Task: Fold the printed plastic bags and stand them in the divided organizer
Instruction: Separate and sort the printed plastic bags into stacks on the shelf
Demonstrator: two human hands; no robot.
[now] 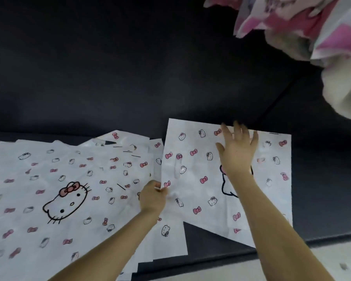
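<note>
The bag (199, 179), white with Hello Kitty faces and pink bows, lies flat on the dark surface (130, 78), just right of the pile (49, 189) of matching bags. The left hand (152, 199) pinches the bag's left edge. The right hand (237, 153), fingers spread straight, is over its upper middle. Pink-and-white cloth (312, 27) shows at top right.

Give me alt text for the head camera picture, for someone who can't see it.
A person's left hand pinches the left edge of a white printed bag on a dark surface, while the right hand spreads open over its middle. More matching bags lie fanned out to the left, and a pink-and-white bundle sits top right.
</note>
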